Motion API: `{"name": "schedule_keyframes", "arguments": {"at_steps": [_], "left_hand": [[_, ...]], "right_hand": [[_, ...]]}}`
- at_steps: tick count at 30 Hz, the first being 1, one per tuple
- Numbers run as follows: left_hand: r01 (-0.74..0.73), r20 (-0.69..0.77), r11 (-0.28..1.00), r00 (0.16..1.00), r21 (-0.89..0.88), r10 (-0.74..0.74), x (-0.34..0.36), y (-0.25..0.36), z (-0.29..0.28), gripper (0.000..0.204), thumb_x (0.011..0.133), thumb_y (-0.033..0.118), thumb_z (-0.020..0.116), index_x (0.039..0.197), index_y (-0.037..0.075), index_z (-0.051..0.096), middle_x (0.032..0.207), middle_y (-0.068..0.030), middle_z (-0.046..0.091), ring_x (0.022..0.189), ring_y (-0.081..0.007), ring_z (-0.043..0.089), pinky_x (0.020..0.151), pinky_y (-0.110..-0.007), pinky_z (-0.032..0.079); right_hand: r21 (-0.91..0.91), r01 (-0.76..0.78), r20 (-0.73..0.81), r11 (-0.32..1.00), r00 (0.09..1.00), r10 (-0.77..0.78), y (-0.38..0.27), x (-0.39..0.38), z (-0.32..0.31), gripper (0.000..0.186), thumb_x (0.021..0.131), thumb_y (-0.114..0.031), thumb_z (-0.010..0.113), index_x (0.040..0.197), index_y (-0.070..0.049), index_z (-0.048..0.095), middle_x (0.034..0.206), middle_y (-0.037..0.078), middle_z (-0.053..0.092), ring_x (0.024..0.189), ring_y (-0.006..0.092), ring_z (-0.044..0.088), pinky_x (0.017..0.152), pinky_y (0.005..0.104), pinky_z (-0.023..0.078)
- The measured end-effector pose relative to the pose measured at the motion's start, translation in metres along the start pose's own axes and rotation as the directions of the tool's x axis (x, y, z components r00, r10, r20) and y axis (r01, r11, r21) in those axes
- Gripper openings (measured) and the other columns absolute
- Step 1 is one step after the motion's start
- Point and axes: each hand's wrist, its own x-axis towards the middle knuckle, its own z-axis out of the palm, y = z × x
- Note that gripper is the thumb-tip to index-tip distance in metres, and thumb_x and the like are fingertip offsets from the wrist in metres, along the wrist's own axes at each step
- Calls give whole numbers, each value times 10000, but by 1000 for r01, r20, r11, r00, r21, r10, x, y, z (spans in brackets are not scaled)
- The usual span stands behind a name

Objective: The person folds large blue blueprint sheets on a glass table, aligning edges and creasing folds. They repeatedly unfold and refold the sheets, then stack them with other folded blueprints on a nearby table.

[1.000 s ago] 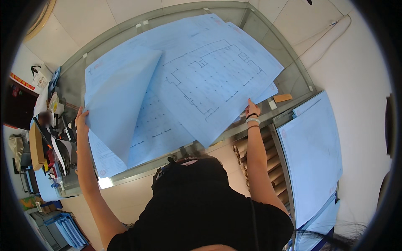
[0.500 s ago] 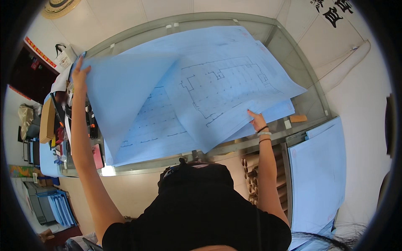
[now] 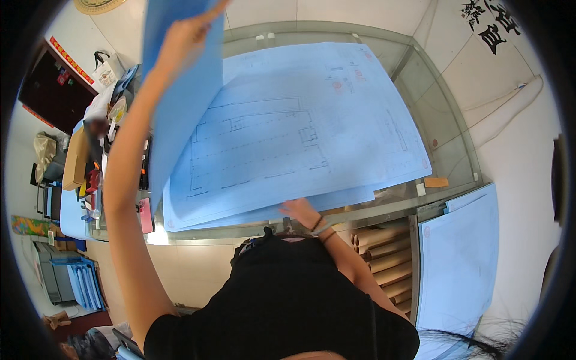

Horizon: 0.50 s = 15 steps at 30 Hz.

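Observation:
My left hand (image 3: 182, 43), somewhat blurred by motion, grips the upper part of a large blue drawing sheet (image 3: 192, 102). That sheet hangs steeply above the left end of a stack of similar sheets. On top of the stack lies a blue sheet with a dark-line plan (image 3: 258, 144) and small red stamps. At the stack's front edge is my right hand (image 3: 303, 214), its fingers stretched out to the left against the lower sheets, with no sheet visibly pinched. A dark band and a pale bracelet circle the right wrist.
The stack rests on a glass-topped table (image 3: 447, 129). A small wooden block (image 3: 436, 182) lies at its right front. Rolled tubes (image 3: 390, 264) fill a shelf beneath, beside another blue stack (image 3: 459, 252). Left are a cardboard box (image 3: 75, 159) and a pink phone-like object (image 3: 146, 215).
My left hand has swung up and to the right, raising its sheet steeply. My right hand has left the stack's right front and moved left along the front edge.

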Motion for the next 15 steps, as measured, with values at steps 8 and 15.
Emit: {"name": "schedule_keyframes", "arguments": {"at_steps": [8, 15], "left_hand": [[111, 324, 890, 945, -443, 43, -111, 115, 159, 527, 896, -3, 518, 1352, 260, 528, 1166, -100, 629, 1079, -249, 584, 973, -334, 454], [-191, 211, 786, 902, -588, 377, -215, 216, 324, 390, 884, 184, 599, 1272, 143, 586, 1237, -181, 577, 1074, -332, 600, 945, -416, 477]], "right_hand": [[-119, 129, -491, 985, 854, -171, 1, 1, -95, 356, 922, -253, 627, 1150, 1, 525, 1074, 109, 603, 931, 221, 619, 793, 385, 557], [-299, 27, -556, 954, 808, -197, 13, 8, -111, 345, 909, -245, 642, 1104, 25, 549, 976, 83, 606, 819, 179, 603, 674, 318, 537]]}}
